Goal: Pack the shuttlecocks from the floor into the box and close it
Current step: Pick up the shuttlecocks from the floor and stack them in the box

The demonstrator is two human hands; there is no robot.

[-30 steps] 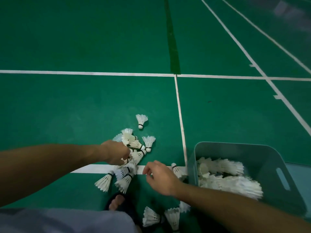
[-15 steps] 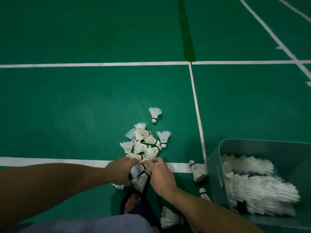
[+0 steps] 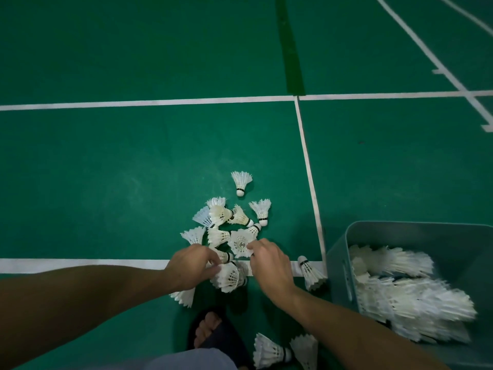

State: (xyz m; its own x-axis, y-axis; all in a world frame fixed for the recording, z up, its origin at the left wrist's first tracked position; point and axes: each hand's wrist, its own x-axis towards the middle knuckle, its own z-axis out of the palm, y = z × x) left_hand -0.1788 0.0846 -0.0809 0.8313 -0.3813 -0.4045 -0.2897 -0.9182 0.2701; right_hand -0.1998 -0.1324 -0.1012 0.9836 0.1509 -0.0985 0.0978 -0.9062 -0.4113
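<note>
Item, gathering step: my left hand (image 3: pixel 190 265) grips a stacked bunch of shuttlecocks (image 3: pixel 229 276); my right hand (image 3: pixel 269 260) pinches another from the floor (image 3: pixel 106 182) pile; box (image 3: pixel 400 231) just right, part-filled; next, I judge, carrying them over.

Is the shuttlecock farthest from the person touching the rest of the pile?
Apart. In the head view, bare green floor shows all around the lone shuttlecock, separating it from the pile.

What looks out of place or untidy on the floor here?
Many shuttlecocks lie in a loose heap on the green floor, and one lies apart beyond it. Two more lie near the foot, outside the box.
</note>
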